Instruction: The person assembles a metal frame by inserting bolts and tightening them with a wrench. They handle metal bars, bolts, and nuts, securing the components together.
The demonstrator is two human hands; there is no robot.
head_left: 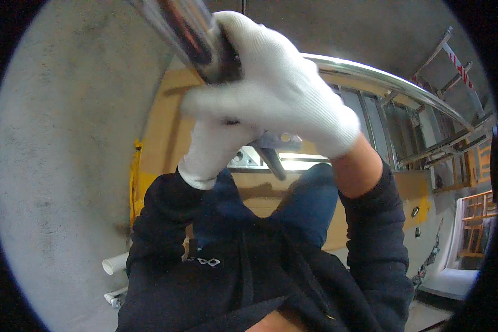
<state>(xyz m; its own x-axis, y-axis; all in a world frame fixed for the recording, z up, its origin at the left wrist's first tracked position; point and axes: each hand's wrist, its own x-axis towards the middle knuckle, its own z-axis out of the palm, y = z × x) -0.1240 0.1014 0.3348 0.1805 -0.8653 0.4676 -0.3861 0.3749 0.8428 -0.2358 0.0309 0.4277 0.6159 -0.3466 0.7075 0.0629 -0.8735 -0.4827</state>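
Both my hands wear white knit gloves and meet around a shiny metal tube [185, 39], which slants from the upper left down toward my knees. My right hand [285, 91] wraps over the tube from the right, slightly blurred. Below and partly behind it, my left hand [207, 152] grips the same tube; its fingers are mostly hidden. A lower tube end [272, 164] shows beneath the hands. Beside it sits a greyish plate [285, 140] with a hole, its attachment unclear. Farther down, a light metal piece [243, 159] with holes shows between my left glove and knees.
A polished rail [393, 82] with metal bars crosses ahead and to the right. Brown sheeting [166, 119] covers the floor. A grey wall [72, 133] rises at left, with a white pipe [115, 264] near its foot. Red-and-white tape [458, 65] hangs on a metal frame at far right.
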